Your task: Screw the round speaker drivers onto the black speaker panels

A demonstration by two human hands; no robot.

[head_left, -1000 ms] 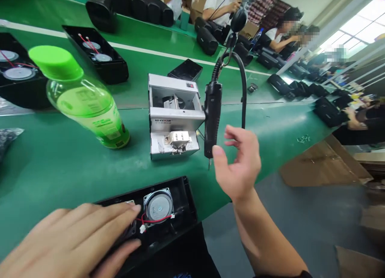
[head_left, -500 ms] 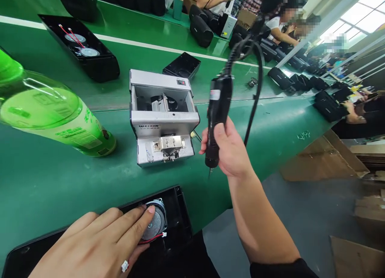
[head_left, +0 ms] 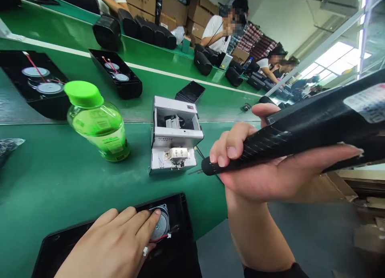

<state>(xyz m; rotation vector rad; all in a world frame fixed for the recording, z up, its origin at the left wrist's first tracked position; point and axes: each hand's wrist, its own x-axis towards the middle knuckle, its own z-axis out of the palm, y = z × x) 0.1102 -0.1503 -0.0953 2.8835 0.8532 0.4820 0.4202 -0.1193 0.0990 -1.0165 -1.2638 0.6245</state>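
My right hand is wrapped round a black electric screwdriver, whose thin bit points left toward the silver WEIXIN machine. At the bottom, my left hand rests over a black speaker housing, its fingers on a round speaker driver set inside. The fingertips press on the driver's metal back; part of the driver is hidden beneath them. A red wire with a white connector runs along its lower edge, and another white connector shows beside the left hand.
A green bottle stands left of the machine. Behind are two black housings with drivers, being the nearer to the machine, and a small black box. People work across the green table; a cardboard box is at right.
The screwdriver has swung from upright to nearly level and come closer to the camera with my right hand. My left hand remains on the driver. The view has shifted, showing more at the left.
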